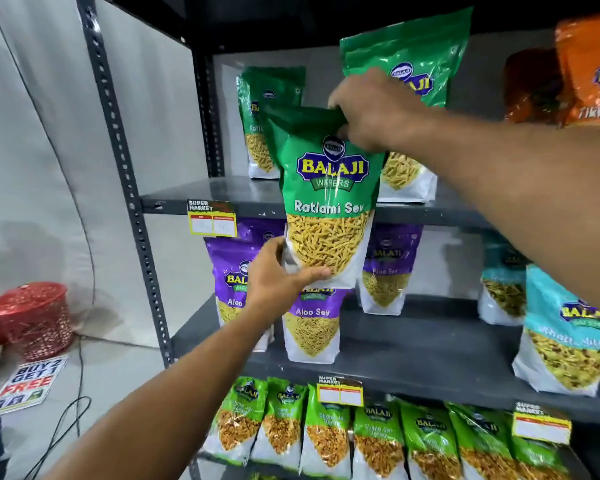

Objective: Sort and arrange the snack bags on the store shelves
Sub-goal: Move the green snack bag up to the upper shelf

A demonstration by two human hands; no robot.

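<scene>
My right hand (368,112) pinches the top and my left hand (278,275) cups the bottom corner of the upright green Ratlami Sev plastic pouch (328,202), hanging before the grey metal top shelf's (201,195) front edge.

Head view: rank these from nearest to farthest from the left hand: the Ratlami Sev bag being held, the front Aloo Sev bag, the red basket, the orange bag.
1. Ratlami Sev bag, gripped by the left hand.
2. Aloo Sev bag, just right, middle shelf.
3. Red basket, floor, far left.
4. Orange bag, top shelf, far right.
</scene>
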